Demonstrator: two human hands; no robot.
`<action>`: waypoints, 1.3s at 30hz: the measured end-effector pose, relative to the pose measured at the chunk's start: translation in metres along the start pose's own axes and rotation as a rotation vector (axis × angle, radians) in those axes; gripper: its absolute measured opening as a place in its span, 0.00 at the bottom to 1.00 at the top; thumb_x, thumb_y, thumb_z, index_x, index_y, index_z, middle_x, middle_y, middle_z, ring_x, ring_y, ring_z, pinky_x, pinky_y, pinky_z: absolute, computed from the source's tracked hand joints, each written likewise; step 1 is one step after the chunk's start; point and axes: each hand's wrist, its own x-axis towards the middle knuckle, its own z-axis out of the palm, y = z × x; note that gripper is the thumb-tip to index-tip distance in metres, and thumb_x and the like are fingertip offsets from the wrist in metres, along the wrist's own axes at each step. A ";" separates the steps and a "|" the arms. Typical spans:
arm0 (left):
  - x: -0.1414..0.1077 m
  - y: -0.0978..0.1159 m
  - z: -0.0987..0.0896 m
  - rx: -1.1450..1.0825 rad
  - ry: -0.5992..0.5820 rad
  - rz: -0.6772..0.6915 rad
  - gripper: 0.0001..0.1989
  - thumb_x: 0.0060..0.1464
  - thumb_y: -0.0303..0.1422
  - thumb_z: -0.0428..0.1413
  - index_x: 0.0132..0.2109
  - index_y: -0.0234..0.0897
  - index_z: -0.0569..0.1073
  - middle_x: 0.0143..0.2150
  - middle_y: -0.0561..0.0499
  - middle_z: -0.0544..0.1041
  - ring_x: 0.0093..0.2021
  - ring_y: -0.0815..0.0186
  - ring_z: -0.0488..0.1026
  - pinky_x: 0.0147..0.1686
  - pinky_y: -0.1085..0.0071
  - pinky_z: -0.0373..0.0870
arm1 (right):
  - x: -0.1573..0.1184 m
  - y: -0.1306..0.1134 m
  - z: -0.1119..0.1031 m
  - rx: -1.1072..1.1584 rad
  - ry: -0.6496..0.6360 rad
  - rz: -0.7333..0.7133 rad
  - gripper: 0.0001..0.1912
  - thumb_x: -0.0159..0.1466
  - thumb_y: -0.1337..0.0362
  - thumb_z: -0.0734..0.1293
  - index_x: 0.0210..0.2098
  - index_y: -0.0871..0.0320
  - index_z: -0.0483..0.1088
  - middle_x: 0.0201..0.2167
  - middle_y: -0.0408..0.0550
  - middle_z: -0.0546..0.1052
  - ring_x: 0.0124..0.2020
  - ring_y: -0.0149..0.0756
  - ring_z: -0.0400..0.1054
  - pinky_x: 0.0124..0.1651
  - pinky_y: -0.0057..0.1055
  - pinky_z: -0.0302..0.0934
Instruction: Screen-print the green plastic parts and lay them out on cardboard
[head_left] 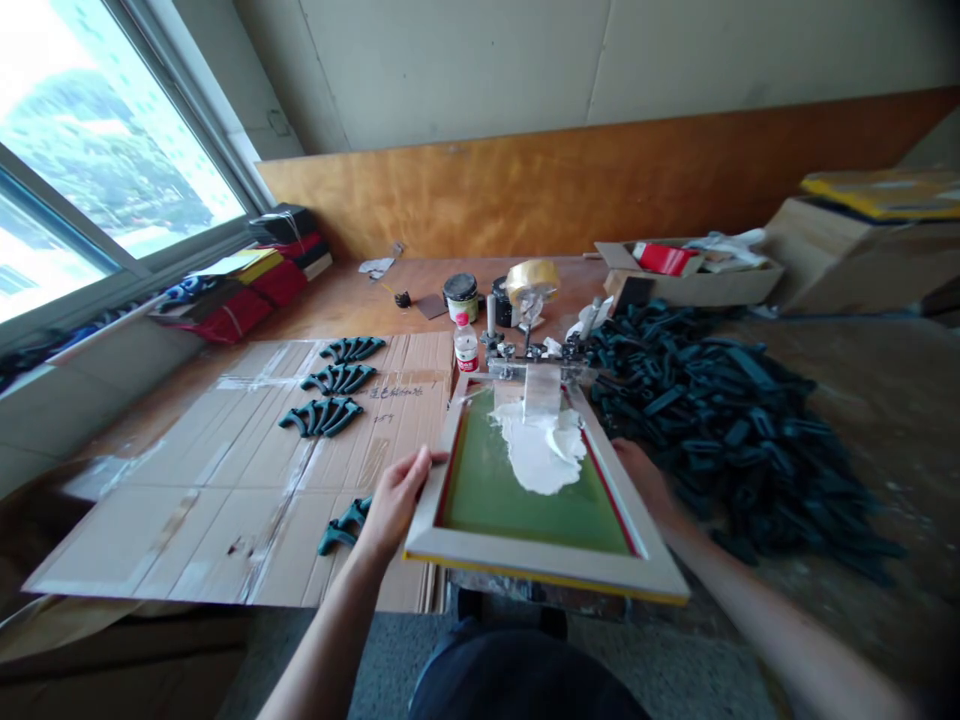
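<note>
A pale screen frame (547,577) with green mesh is raised at a tilt in front of me, its far end at a metal clamp (534,352). White paste (541,462) lies on the upper part of the mesh, under a clear squeegee blade (541,392). At the frame's left edge is my left hand (397,497), its fingers closed on the rim. Beside the right edge is my right hand (643,475); its fingertips are hidden by the frame. Dark green curved parts (321,417) lie in rows on cardboard at the left, with a few (345,525) near my left wrist.
A large heap of dark green parts (720,420) covers the table on the right. Behind the clamp stand a bottle (466,345), a jar (461,296) and a tape roll (532,280). Flattened cardboard (187,520) spans the left side. An open box (697,288) stands at the back right.
</note>
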 end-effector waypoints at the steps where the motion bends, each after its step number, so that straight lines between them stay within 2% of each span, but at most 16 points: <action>1: -0.002 -0.022 -0.001 0.020 -0.041 -0.047 0.33 0.49 0.55 0.55 0.52 0.31 0.74 0.30 0.50 0.77 0.28 0.67 0.71 0.26 0.74 0.65 | 0.007 0.005 -0.007 0.016 0.053 0.059 0.23 0.68 0.62 0.50 0.47 0.63 0.74 0.35 0.50 0.76 0.35 0.38 0.70 0.38 0.30 0.66; 3: -0.001 -0.063 -0.001 0.050 -0.088 -0.075 0.38 0.49 0.53 0.56 0.61 0.33 0.65 0.29 0.53 0.75 0.27 0.68 0.70 0.27 0.75 0.65 | 0.027 0.003 -0.017 0.072 0.136 0.133 0.21 0.68 0.61 0.55 0.54 0.62 0.68 0.40 0.52 0.75 0.38 0.39 0.71 0.40 0.31 0.66; 5: 0.005 -0.091 0.001 0.136 -0.068 -0.062 0.39 0.51 0.50 0.55 0.65 0.35 0.60 0.26 0.55 0.72 0.26 0.69 0.69 0.26 0.76 0.63 | 0.052 -0.013 -0.021 0.103 0.120 0.076 0.27 0.63 0.59 0.64 0.60 0.60 0.61 0.48 0.55 0.72 0.46 0.42 0.68 0.47 0.34 0.64; 7: 0.012 -0.106 0.004 0.247 -0.027 -0.053 0.35 0.53 0.48 0.54 0.64 0.37 0.62 0.26 0.55 0.73 0.26 0.69 0.68 0.26 0.76 0.63 | 0.073 -0.037 -0.018 0.051 -0.001 -0.024 0.29 0.59 0.61 0.69 0.57 0.61 0.62 0.48 0.56 0.71 0.50 0.46 0.65 0.50 0.37 0.62; 9: 0.016 -0.110 0.004 0.322 -0.010 -0.053 0.31 0.53 0.46 0.53 0.61 0.38 0.66 0.27 0.53 0.74 0.28 0.67 0.70 0.27 0.75 0.64 | 0.082 -0.059 -0.012 -0.015 -0.151 -0.056 0.16 0.58 0.64 0.69 0.46 0.59 0.69 0.41 0.53 0.73 0.45 0.44 0.66 0.46 0.35 0.62; 11: 0.017 -0.109 0.004 0.363 -0.008 -0.061 0.30 0.53 0.45 0.53 0.60 0.37 0.67 0.29 0.52 0.76 0.29 0.66 0.71 0.28 0.74 0.65 | 0.074 -0.072 -0.006 -0.037 -0.251 -0.085 0.03 0.60 0.69 0.66 0.35 0.58 0.70 0.33 0.49 0.73 0.39 0.40 0.67 0.41 0.32 0.62; 13: 0.017 -0.108 0.003 0.386 -0.014 -0.065 0.29 0.54 0.45 0.52 0.60 0.37 0.68 0.30 0.51 0.77 0.31 0.66 0.72 0.30 0.74 0.66 | 0.054 -0.076 -0.005 -0.004 -0.275 -0.199 0.06 0.59 0.74 0.63 0.31 0.58 0.69 0.31 0.49 0.73 0.38 0.39 0.65 0.40 0.31 0.60; 17: 0.015 -0.107 0.003 0.414 -0.014 -0.053 0.27 0.56 0.44 0.51 0.60 0.37 0.68 0.31 0.52 0.77 0.32 0.66 0.72 0.32 0.74 0.66 | 0.021 -0.065 -0.020 0.124 -0.329 -0.507 0.13 0.56 0.78 0.59 0.33 0.59 0.71 0.31 0.50 0.73 0.38 0.38 0.64 0.41 0.32 0.59; 21: 0.016 -0.107 0.003 0.420 -0.012 -0.048 0.27 0.55 0.43 0.51 0.59 0.37 0.68 0.30 0.52 0.77 0.32 0.65 0.72 0.32 0.74 0.66 | 0.028 -0.058 -0.029 0.168 -0.429 -0.520 0.11 0.54 0.77 0.61 0.30 0.57 0.70 0.28 0.46 0.73 0.35 0.36 0.64 0.38 0.31 0.59; 24: 0.016 -0.108 0.003 0.395 -0.007 -0.039 0.28 0.54 0.44 0.52 0.59 0.37 0.69 0.29 0.52 0.76 0.30 0.65 0.72 0.30 0.74 0.66 | 0.026 -0.062 -0.017 0.140 -0.245 -0.449 0.11 0.57 0.76 0.60 0.32 0.58 0.71 0.30 0.47 0.74 0.37 0.38 0.65 0.40 0.32 0.60; 26: 0.017 -0.109 0.003 0.371 -0.004 -0.040 0.28 0.54 0.45 0.52 0.59 0.36 0.69 0.29 0.52 0.76 0.29 0.66 0.71 0.29 0.74 0.65 | 0.014 -0.065 -0.008 0.115 -0.085 -0.489 0.14 0.57 0.77 0.58 0.37 0.60 0.73 0.35 0.51 0.75 0.41 0.40 0.66 0.44 0.35 0.60; 29: 0.017 -0.110 0.003 0.338 -0.007 -0.053 0.29 0.53 0.46 0.53 0.59 0.36 0.69 0.29 0.52 0.76 0.29 0.66 0.71 0.28 0.74 0.64 | -0.001 -0.064 -0.007 0.150 -0.051 -0.574 0.14 0.58 0.75 0.60 0.40 0.61 0.73 0.37 0.52 0.76 0.43 0.41 0.66 0.49 0.38 0.59; 31: 0.016 -0.107 0.002 0.316 -0.014 -0.065 0.30 0.52 0.47 0.54 0.59 0.36 0.69 0.28 0.53 0.75 0.28 0.67 0.70 0.27 0.75 0.63 | 0.007 -0.064 -0.014 0.177 -0.132 -0.536 0.08 0.60 0.71 0.64 0.38 0.58 0.73 0.34 0.49 0.76 0.40 0.39 0.67 0.48 0.37 0.59; 33: 0.014 -0.099 0.000 0.278 -0.041 -0.077 0.32 0.52 0.47 0.54 0.60 0.36 0.67 0.26 0.55 0.73 0.25 0.69 0.67 0.24 0.76 0.61 | 0.032 -0.065 -0.021 0.166 -0.165 -0.430 0.08 0.60 0.66 0.67 0.40 0.56 0.73 0.33 0.47 0.76 0.38 0.38 0.67 0.46 0.36 0.60; 37: 0.005 -0.060 -0.004 0.131 -0.123 -0.089 0.38 0.50 0.51 0.56 0.64 0.36 0.61 0.22 0.59 0.68 0.20 0.73 0.62 0.20 0.78 0.55 | 0.093 -0.062 -0.037 0.031 -0.070 -0.204 0.28 0.61 0.60 0.69 0.60 0.51 0.63 0.37 0.46 0.77 0.38 0.39 0.68 0.43 0.34 0.61; 39: 0.000 -0.031 -0.004 0.025 -0.121 -0.087 0.37 0.50 0.52 0.56 0.62 0.36 0.64 0.24 0.57 0.70 0.22 0.72 0.64 0.21 0.78 0.57 | 0.110 -0.049 -0.048 -0.027 0.007 -0.111 0.28 0.63 0.55 0.66 0.61 0.50 0.60 0.37 0.47 0.77 0.38 0.40 0.68 0.42 0.34 0.61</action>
